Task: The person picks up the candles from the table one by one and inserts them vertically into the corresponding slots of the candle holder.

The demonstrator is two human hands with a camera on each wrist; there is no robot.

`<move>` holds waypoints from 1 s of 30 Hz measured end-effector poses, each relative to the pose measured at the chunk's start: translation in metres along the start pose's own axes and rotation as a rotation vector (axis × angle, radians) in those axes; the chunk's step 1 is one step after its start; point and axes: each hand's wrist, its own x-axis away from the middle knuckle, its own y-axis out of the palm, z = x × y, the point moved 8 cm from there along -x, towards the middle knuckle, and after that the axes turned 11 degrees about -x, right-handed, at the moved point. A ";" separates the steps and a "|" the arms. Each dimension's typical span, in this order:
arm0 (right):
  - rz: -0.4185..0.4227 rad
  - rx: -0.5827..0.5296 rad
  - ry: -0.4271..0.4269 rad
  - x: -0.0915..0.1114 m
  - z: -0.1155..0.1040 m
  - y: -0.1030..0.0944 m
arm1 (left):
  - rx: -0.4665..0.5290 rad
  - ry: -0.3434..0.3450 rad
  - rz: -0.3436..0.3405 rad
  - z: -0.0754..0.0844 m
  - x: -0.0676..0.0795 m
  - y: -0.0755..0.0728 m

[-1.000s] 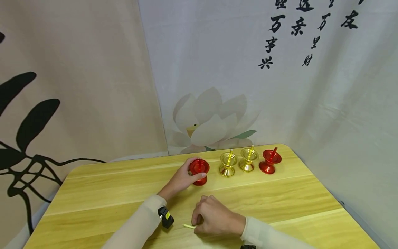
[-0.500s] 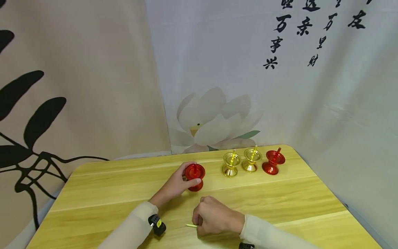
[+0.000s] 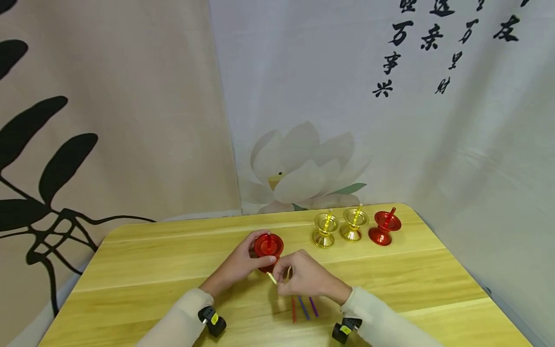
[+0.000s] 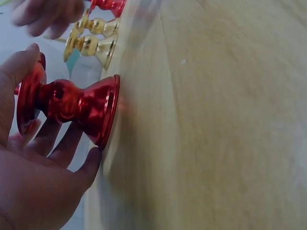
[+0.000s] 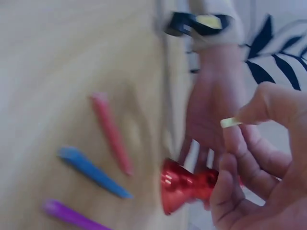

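My left hand [image 3: 236,265] grips a shiny red candle holder [image 3: 269,246], fingers round its far side and thumb along its near rim. A short upright piece stands in the middle of its dish. In the left wrist view the holder's flared base [image 4: 103,108] is right at the tabletop. Close to its right side, my right hand [image 3: 305,274] pinches a thin pale yellow candle [image 3: 271,278] between thumb and fingers. Only the candle's end shows; the rest is hidden in the hand. Below the right hand lie a red candle [image 3: 294,309], a blue candle [image 3: 303,308] and a purple candle [image 3: 313,307].
Toward the back right of the wooden table [image 3: 156,260] stand two gold holders [image 3: 324,238] [image 3: 350,234] with yellow candles, and another red holder [image 3: 380,237] with a red candle. A printed cloth [image 3: 303,96] hangs behind the table's far edge.
My right hand has risen from the tabletop toward the red holder with the yellow candle, uncovering the three loose candles. My left hand has drawn the holder nearer and slightly left.
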 end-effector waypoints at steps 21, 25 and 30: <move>0.414 -0.136 -0.079 -0.046 -0.010 -0.059 | 0.070 -0.029 -0.037 -0.005 0.004 0.000; 0.425 -0.118 -0.092 -0.048 -0.009 -0.059 | 0.071 -0.031 -0.034 -0.006 0.004 0.000; 0.420 -0.098 -0.093 -0.050 -0.008 -0.059 | 0.060 -0.037 -0.034 -0.007 0.004 0.000</move>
